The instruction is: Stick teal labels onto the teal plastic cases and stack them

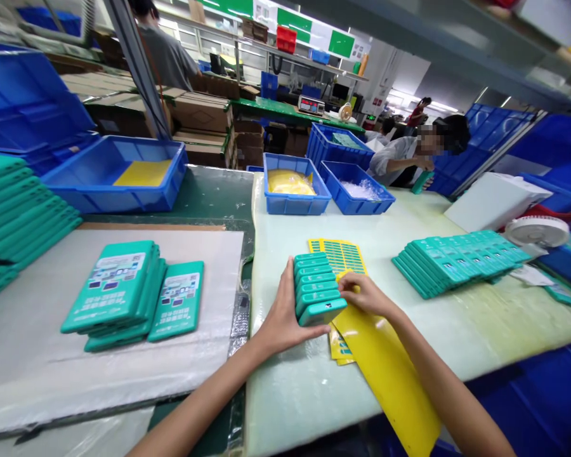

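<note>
My left hand (283, 317) is wrapped round a stack of flat teal cases (318, 285), each like a power bank, their narrow ends turned up. Against the right side of that stack, my right hand (364, 293) has its fingertips pinched together; whatever they hold is too small to make out. Beneath the right wrist, a plain yellow sheet (390, 381) runs down over the table's near edge. Partly covered by the stack and hand, yellow sheets of small teal labels (342, 254) lie on the table.
To the left, more teal cases (118, 279) are piled on a grey-white board (28, 374). A slanted row of them (457, 257) lies right, near a white fan (537, 230). Blue bins (297, 204) line the back. Across the table a person (394, 165) handles a teal case.
</note>
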The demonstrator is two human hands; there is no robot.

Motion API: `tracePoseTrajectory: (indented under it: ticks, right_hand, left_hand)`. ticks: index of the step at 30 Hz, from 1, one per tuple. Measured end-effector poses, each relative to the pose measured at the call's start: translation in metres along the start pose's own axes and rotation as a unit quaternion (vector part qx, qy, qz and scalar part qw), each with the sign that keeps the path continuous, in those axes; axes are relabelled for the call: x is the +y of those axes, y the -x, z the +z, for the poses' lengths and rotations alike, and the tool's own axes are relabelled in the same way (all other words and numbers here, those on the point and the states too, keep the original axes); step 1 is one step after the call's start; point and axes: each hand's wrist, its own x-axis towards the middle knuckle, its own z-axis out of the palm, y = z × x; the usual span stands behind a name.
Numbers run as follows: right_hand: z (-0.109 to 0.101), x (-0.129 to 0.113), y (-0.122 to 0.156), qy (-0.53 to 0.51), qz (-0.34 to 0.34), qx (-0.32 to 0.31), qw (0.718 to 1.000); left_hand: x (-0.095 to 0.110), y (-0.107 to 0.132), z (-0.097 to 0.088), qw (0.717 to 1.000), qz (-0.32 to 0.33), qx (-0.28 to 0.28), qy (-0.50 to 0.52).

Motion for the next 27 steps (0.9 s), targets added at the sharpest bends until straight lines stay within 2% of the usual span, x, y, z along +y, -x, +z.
tracePoseTrajectory:
  ticks: [2, 5, 10, 15, 19, 23, 27]
  right_hand:
    - [-0.016, -0.010, 0.005, -0.023, 0.015, -0.003, 1.000]
    - [-0.034, -0.033, 0.010, -0.080, 0.051, 0.025, 0.995]
    - [-0.042, -0.085, 0.013, -0.093, 0.030, 0.096, 0.991]
    - [-0.034, -0.133, 0.027, -0.213, 0.038, 0.097, 0.972]
    - [-0.015, -0.164, 0.038, -0.203, 0.032, 0.053, 0.977]
    - [0.000, -0.177, 0.036, -0.178, 0.032, 0.026, 0.983]
    - [0.000, -0.179, 0.030, -0.165, 0.047, 0.021, 0.985]
  left_hand:
    - [-0.001, -0.002, 0.000, 1.000, -0.004, 0.010, 0.007]
    - [-0.004, -0.004, 0.000, 1.000, 0.001, 0.018, -0.002]
    - [-0.007, -0.004, -0.001, 1.000, 0.017, 0.016, -0.014]
    - [-0.005, -0.006, 0.000, 0.999, 0.020, 0.023, -0.009]
    - [-0.003, -0.007, -0.001, 0.999, 0.016, 0.029, 0.004]
    - [-0.001, -0.007, -0.001, 0.999, -0.005, 0.030, 0.017]
    - [0.001, -0.008, -0.002, 1.000, -0.001, 0.023, 0.016]
